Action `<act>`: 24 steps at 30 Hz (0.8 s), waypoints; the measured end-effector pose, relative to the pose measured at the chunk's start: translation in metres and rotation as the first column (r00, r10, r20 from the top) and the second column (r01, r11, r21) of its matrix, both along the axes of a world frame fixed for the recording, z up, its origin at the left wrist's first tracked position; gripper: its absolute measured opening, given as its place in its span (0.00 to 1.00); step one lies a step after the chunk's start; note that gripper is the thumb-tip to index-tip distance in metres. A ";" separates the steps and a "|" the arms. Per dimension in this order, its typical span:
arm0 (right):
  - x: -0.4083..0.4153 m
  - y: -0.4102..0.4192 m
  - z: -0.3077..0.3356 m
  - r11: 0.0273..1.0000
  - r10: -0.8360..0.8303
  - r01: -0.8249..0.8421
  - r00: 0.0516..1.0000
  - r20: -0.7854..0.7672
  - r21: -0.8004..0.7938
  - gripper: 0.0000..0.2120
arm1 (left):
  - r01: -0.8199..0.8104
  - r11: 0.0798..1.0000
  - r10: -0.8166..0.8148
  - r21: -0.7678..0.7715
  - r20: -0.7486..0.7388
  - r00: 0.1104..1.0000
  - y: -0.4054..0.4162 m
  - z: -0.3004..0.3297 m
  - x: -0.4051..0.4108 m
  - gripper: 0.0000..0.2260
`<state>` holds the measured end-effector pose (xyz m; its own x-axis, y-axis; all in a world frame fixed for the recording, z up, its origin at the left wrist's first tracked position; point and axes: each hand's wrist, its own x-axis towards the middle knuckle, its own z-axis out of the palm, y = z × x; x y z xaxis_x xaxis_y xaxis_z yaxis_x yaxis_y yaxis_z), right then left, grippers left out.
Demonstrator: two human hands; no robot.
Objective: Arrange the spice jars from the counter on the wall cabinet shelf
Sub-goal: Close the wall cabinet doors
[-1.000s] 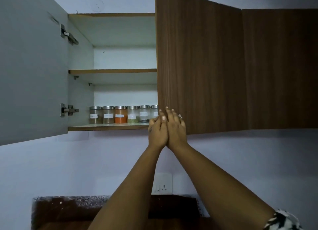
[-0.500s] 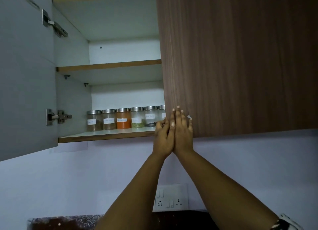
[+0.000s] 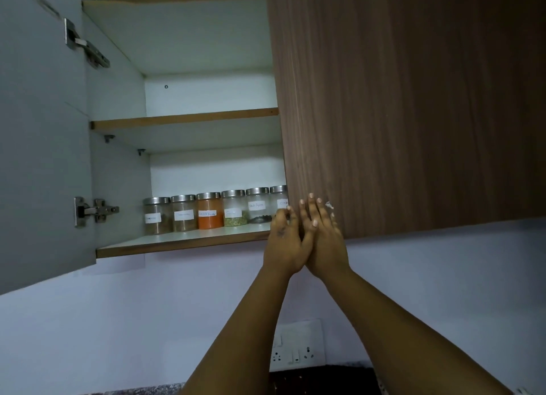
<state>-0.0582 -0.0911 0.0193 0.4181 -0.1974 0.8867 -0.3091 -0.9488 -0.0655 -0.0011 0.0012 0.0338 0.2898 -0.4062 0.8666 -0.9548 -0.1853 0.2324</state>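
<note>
Several glass spice jars with steel lids and white labels stand in a row on the lower shelf [image 3: 183, 244] of the open wall cabinet. Among them are a brown jar [image 3: 156, 216], an orange jar [image 3: 209, 211] and a black pepper jar [image 3: 258, 206]. The rightmost jar [image 3: 279, 198] is half hidden by the brown wood door [image 3: 413, 114]. My left hand [image 3: 283, 241] is at that door's lower left corner, fingers curled at its edge. My right hand [image 3: 325, 241] lies flat on the door front with fingers spread, touching the left hand.
The grey left door [image 3: 38, 158] stands swung open, its hinges [image 3: 94, 210] showing. The upper shelf [image 3: 183, 118] holds nothing. Below, a white socket plate [image 3: 298, 344] sits on the pale wall above a dark counter edge [image 3: 319, 377].
Both hands stay pressed together at the brown door's lower corner. My left fingers have curled toward the door's edge. The view has drawn closer to the cabinet.
</note>
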 end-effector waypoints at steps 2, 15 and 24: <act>-0.008 0.009 -0.007 0.997 0.015 -0.009 0.997 -0.071 0.074 0.35 | -0.043 0.995 0.046 0.095 -0.025 0.999 0.012 -0.003 0.001 0.39; -0.117 0.178 -0.008 0.993 0.084 -0.081 0.996 -0.033 0.088 0.27 | -0.212 0.966 0.212 -0.148 -0.015 0.977 0.182 -0.024 -0.117 0.34; -0.156 0.343 -0.010 0.941 0.325 -0.329 0.944 0.055 0.081 0.29 | -0.339 0.879 0.348 -0.335 -0.036 0.937 0.333 -0.040 -0.172 0.28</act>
